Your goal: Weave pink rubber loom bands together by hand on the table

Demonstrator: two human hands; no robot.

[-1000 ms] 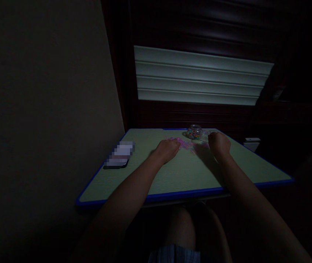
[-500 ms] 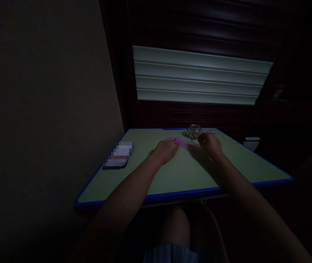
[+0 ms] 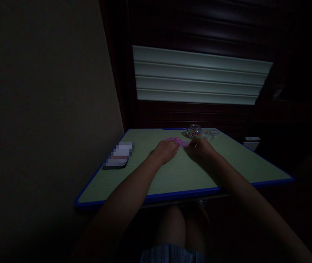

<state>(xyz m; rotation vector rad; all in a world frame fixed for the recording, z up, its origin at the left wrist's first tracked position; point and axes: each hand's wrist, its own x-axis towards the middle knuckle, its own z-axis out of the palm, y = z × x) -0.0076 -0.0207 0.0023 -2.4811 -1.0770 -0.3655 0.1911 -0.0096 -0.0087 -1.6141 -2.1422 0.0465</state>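
Note:
A pile of small pink and purple pieces (image 3: 175, 140), perhaps little rubber bands, lies on the green tabletop between my hands. My left hand (image 3: 167, 150) rests at the pile's near left side, fingers curled and closed; what they hold, if anything, is hidden. At the right edge of the pile, my right hand (image 3: 203, 147) is down low with thumb and forefinger pinched together. Anything in that pinch is too small and dark to make out. Just behind it stands a clear jar (image 3: 194, 131) with small multicoloured rings inside.
Right of the jar lie a clear round lid (image 3: 207, 136) and another small clear item (image 3: 214, 132). A blurred-out phone-like object (image 3: 119, 155) is at the table's left side. Blue edging (image 3: 183, 194) borders the table, and a wall (image 3: 48, 109) rises on the left.
My right hand has come down and left from beside the jar to the pile's right edge, uncovering the clear lid. My left hand has stayed nearly still.

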